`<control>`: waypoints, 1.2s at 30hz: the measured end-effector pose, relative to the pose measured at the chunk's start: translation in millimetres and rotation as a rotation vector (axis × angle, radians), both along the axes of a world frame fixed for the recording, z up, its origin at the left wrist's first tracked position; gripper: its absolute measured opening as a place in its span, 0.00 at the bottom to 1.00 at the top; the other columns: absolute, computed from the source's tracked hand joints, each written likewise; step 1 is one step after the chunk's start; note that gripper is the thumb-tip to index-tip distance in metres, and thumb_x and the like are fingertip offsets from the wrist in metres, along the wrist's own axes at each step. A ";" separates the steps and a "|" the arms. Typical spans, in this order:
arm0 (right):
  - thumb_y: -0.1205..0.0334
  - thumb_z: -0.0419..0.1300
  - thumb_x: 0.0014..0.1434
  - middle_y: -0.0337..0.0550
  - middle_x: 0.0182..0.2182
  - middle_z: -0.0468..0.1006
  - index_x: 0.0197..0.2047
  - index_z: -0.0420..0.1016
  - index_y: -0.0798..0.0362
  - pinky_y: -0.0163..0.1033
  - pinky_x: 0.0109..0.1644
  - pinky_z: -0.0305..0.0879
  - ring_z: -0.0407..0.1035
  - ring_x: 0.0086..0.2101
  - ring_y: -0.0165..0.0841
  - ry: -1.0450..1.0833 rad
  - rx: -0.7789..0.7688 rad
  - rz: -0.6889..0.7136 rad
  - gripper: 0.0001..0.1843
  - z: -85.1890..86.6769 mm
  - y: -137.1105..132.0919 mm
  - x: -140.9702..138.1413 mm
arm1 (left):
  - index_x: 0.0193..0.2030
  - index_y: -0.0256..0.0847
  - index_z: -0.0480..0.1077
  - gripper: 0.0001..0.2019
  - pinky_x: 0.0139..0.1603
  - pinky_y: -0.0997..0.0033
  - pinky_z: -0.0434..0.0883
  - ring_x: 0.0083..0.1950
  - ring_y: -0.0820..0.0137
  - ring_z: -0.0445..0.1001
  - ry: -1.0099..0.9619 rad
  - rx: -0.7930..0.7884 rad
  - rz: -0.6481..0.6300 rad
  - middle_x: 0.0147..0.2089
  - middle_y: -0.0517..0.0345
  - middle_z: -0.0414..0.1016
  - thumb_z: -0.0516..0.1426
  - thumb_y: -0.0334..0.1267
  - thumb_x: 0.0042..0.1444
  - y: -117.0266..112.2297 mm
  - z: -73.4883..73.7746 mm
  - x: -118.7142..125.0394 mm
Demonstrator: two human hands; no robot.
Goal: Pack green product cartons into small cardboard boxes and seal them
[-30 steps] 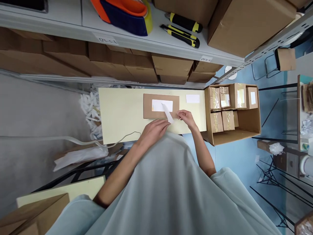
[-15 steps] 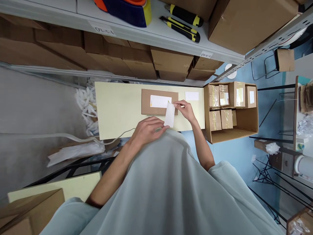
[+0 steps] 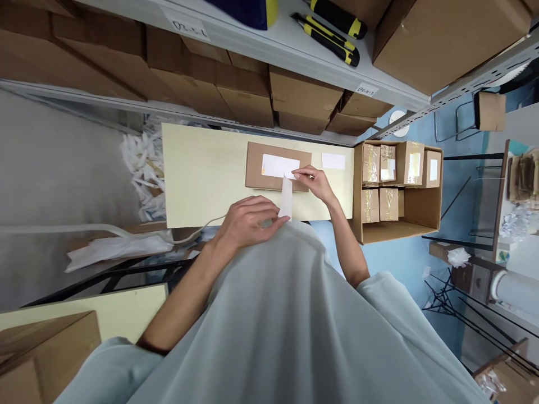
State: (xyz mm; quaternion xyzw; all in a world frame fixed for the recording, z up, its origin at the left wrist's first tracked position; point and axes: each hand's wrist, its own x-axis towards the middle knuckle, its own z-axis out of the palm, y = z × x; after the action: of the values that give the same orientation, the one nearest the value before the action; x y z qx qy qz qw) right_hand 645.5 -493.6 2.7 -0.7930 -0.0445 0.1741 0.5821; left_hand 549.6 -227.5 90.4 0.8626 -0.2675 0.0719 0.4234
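Observation:
A flat brown cardboard box (image 3: 256,171) with a white label (image 3: 275,165) lies on the pale yellow table (image 3: 202,179). My left hand (image 3: 246,221) pinches the lower end of a white paper strip (image 3: 286,197) near the table's front edge. My right hand (image 3: 314,182) pinches the strip's upper end at the label's right edge, over the box. The strip hangs between both hands. A second white label (image 3: 333,161) lies on the table to the right of the box.
An open carton (image 3: 425,216) with several small taped boxes (image 3: 381,185) stands right of the table. White paper scraps (image 3: 138,168) pile at the table's left. Shelves above hold cardboard boxes (image 3: 303,98) and two yellow-black utility knives (image 3: 332,33).
The white strip has come up off the label and now stands more upright between my hands. My left hand drew back toward me; my right hand moved slightly up over the box.

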 end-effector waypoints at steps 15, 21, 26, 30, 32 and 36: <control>0.48 0.71 0.67 0.44 0.42 0.84 0.39 0.85 0.49 0.44 0.52 0.76 0.75 0.42 0.37 0.044 -0.050 -0.007 0.13 13.9 6.0 -12.4 | 0.31 0.50 0.80 0.20 0.52 0.55 0.81 0.46 0.56 0.87 0.333 0.062 0.111 0.41 0.55 0.89 0.64 0.56 0.73 16.6 -19.8 1.5; 0.54 0.65 0.73 0.44 0.43 0.78 0.41 0.82 0.47 0.47 0.53 0.75 0.71 0.41 0.39 -0.195 -0.299 -0.290 0.09 31.8 -14.1 -23.1 | 0.40 0.50 0.82 0.10 0.56 0.51 0.81 0.50 0.47 0.88 0.609 0.138 0.338 0.44 0.50 0.89 0.69 0.51 0.65 42.6 -71.7 12.6; 0.49 0.65 0.77 0.45 0.43 0.77 0.43 0.82 0.45 0.48 0.53 0.76 0.71 0.40 0.40 -0.256 -0.312 -0.236 0.12 56.3 5.1 -50.5 | 0.57 0.45 0.83 0.21 0.61 0.53 0.83 0.52 0.53 0.89 0.796 -0.186 0.451 0.54 0.47 0.91 0.69 0.56 0.65 33.1 -91.1 19.9; 0.47 0.66 0.78 0.45 0.42 0.78 0.44 0.85 0.44 0.47 0.50 0.77 0.73 0.40 0.39 -0.215 -0.165 0.007 0.13 79.5 34.8 -76.1 | 0.57 0.39 0.82 0.30 0.59 0.54 0.84 0.49 0.57 0.89 0.943 -0.474 0.461 0.54 0.41 0.90 0.71 0.63 0.60 15.9 -92.7 26.1; 0.45 0.67 0.78 0.45 0.42 0.79 0.44 0.86 0.44 0.47 0.48 0.77 0.74 0.40 0.38 -0.169 -0.099 0.074 0.14 88.8 43.0 -83.6 | 0.54 0.39 0.82 0.31 0.57 0.54 0.85 0.47 0.58 0.88 0.971 -0.541 0.459 0.51 0.42 0.90 0.72 0.64 0.58 13.5 -93.5 27.6; 0.39 0.69 0.76 0.45 0.42 0.80 0.43 0.86 0.44 0.46 0.46 0.78 0.74 0.40 0.38 -0.091 -0.050 0.025 0.18 90.8 40.2 -83.6 | 0.48 0.41 0.82 0.29 0.52 0.57 0.85 0.44 0.60 0.86 0.995 -0.581 0.484 0.44 0.47 0.88 0.74 0.65 0.54 19.2 -96.2 25.8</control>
State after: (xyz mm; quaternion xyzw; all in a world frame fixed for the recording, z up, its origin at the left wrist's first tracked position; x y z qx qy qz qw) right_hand 561.9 -453.4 93.5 -0.8136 -0.0766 0.1463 0.5574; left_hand 575.3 -208.3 -5.8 0.6783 0.1951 -0.1750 0.6865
